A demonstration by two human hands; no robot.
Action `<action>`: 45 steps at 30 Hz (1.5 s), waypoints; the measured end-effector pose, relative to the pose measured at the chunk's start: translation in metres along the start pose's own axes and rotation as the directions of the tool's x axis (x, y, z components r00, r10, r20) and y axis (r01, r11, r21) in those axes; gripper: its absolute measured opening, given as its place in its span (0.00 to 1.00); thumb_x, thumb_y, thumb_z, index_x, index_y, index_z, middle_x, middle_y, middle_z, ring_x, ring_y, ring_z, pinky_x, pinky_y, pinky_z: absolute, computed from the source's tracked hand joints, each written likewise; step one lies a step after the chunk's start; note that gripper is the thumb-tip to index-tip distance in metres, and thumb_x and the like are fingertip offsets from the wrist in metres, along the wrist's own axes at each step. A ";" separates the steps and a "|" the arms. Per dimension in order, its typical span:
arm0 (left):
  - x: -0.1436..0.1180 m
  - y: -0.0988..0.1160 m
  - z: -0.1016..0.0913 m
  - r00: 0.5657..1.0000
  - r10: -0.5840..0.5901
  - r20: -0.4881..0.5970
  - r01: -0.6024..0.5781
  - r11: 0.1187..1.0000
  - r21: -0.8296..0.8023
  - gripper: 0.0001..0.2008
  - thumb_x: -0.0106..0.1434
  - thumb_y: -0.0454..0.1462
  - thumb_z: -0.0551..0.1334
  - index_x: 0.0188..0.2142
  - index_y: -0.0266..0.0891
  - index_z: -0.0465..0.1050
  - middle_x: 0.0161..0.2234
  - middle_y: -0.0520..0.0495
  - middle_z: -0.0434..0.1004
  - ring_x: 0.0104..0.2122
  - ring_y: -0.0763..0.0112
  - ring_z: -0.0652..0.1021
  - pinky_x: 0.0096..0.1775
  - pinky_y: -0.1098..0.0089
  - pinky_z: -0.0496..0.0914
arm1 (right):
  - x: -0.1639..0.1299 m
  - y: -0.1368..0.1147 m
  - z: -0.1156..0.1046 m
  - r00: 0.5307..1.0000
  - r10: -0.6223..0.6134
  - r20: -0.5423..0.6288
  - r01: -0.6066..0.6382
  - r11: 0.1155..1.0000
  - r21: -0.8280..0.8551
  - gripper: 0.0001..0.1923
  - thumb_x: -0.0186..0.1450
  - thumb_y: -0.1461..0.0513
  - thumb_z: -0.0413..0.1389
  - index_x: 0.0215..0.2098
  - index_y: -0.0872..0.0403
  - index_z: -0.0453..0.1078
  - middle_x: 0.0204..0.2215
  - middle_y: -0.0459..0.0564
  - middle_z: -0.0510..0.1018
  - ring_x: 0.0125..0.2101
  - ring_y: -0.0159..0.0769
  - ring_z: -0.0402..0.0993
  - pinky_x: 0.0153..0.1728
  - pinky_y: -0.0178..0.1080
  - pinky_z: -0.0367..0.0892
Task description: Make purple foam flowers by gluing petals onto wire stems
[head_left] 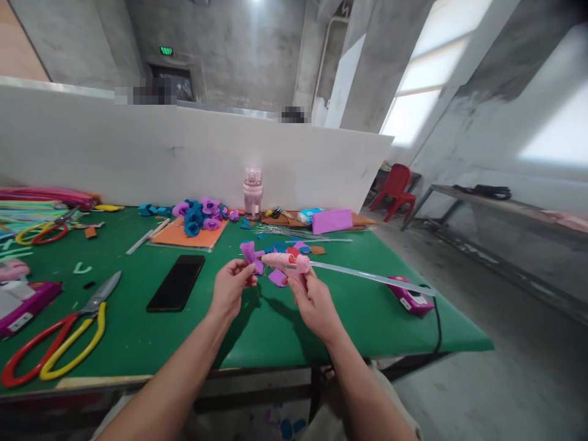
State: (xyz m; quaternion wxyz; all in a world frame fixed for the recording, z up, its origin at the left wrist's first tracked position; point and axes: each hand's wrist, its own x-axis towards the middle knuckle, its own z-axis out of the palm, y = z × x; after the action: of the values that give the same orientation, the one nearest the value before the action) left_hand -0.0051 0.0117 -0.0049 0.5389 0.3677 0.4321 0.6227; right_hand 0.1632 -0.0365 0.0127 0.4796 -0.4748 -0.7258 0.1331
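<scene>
Left hand (pixel 231 286) pinches a purple foam flower piece (pixel 249 252) just off the table, right hand (pixel 309 295) grips a pink glue gun (pixel 288 262), nozzle at the petal w/ a clear glue stick (pixel 367 277) trailing out right: looks like the gluing step, and next calls for a steady nozzle on the seam. Whether nozzle and foam actually touch is hard to tell; the scissors (pixel 59 343) far left of the hands are cut off at the frame edge, and the phone (pixel 176 282) lies face-down-or-dark, can't say which.

Head-worn view — forward, downward, close
</scene>
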 end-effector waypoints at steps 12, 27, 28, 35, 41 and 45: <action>-0.002 0.001 0.001 1.000 -0.005 0.009 0.005 1.000 0.008 0.15 0.43 0.38 0.69 0.27 0.34 0.66 0.20 0.54 0.71 0.17 0.78 0.70 0.22 0.75 0.65 | 0.002 0.001 0.003 1.000 -0.010 0.025 0.011 0.999 -0.030 0.17 0.65 0.60 0.45 0.50 0.56 0.63 0.49 0.57 0.70 0.49 0.42 0.68 0.46 0.40 0.64; -0.002 0.001 0.001 1.000 -0.016 0.019 0.015 1.000 0.015 0.15 0.43 0.39 0.69 0.27 0.35 0.66 0.20 0.53 0.71 0.18 0.78 0.70 0.22 0.75 0.65 | 0.001 0.002 0.004 0.999 0.025 0.042 -0.022 0.998 -0.063 0.19 0.66 0.59 0.45 0.53 0.56 0.59 0.50 0.57 0.70 0.49 0.43 0.67 0.47 0.41 0.64; -0.002 0.001 0.001 1.000 -0.016 0.020 0.016 1.000 0.016 0.15 0.43 0.39 0.69 0.27 0.35 0.66 0.20 0.53 0.71 0.18 0.78 0.71 0.22 0.75 0.65 | 0.001 0.002 0.004 0.999 0.023 0.039 -0.020 0.998 -0.066 0.19 0.66 0.59 0.45 0.54 0.56 0.59 0.50 0.57 0.70 0.49 0.43 0.67 0.47 0.41 0.64; -0.002 0.000 0.002 1.000 -0.026 0.011 0.026 1.000 0.012 0.16 0.42 0.39 0.69 0.27 0.35 0.66 0.20 0.53 0.72 0.17 0.78 0.70 0.22 0.75 0.64 | 0.000 0.003 0.004 0.999 0.014 0.037 -0.011 0.996 -0.084 0.20 0.65 0.59 0.44 0.54 0.56 0.60 0.49 0.58 0.70 0.49 0.44 0.68 0.47 0.42 0.65; -0.002 0.001 0.001 1.000 -0.023 0.015 0.023 1.000 0.007 0.16 0.41 0.39 0.70 0.27 0.35 0.67 0.20 0.53 0.72 0.17 0.78 0.70 0.22 0.75 0.64 | 0.001 0.002 0.003 1.000 0.005 0.029 -0.002 0.997 -0.080 0.20 0.65 0.60 0.45 0.54 0.56 0.59 0.49 0.58 0.71 0.49 0.44 0.68 0.47 0.42 0.64; -0.002 0.001 0.001 1.000 -0.022 0.019 0.022 1.000 0.013 0.15 0.42 0.38 0.69 0.27 0.34 0.67 0.20 0.53 0.72 0.17 0.79 0.70 0.22 0.75 0.64 | 0.001 0.002 0.003 0.999 0.019 0.043 -0.016 0.997 -0.080 0.19 0.66 0.59 0.44 0.53 0.56 0.60 0.49 0.57 0.70 0.49 0.44 0.67 0.48 0.42 0.64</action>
State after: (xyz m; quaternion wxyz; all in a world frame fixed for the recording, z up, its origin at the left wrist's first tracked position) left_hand -0.0044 0.0101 -0.0036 0.5474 0.3723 0.4347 0.6105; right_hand 0.1616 -0.0339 0.0109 0.4433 -0.4969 -0.7365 0.1188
